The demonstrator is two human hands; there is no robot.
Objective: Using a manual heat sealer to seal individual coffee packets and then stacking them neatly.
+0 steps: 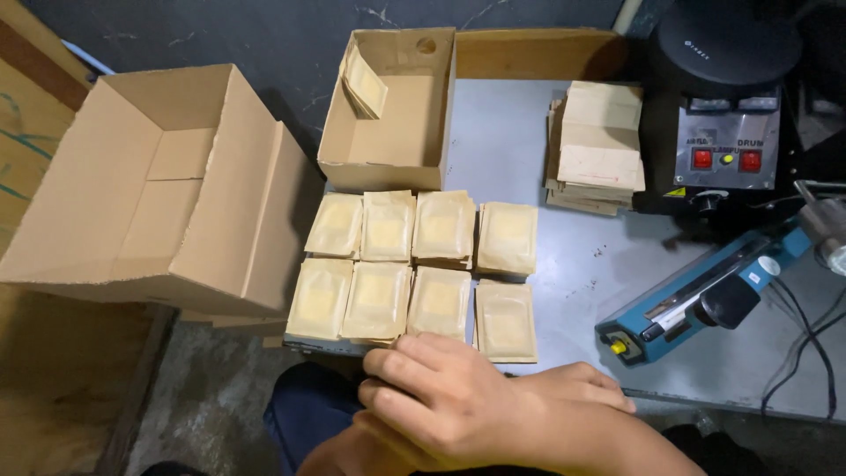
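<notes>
My right hand (441, 397) lies at the table's near edge with its fingers pointing left, slightly curled and holding nothing. It rests over my left hand (586, 386), of which only some fingers show, pointing right. Just beyond the hands, several flat tan paper pouches (423, 264) lie in two rows on the grey table (582, 264); the nearest ones almost touch my right fingertips. A small open cardboard box (388, 106) behind the rows holds a few pouches leaning on its left wall.
A large open cardboard box (159, 185) stands tilted at the left, off the table. A stack of tan pouches (599, 145) sits at the back right. A blue heat sealer (696, 300) lies at the right, beside a black machine (723, 115) with red switches and cables (806, 344).
</notes>
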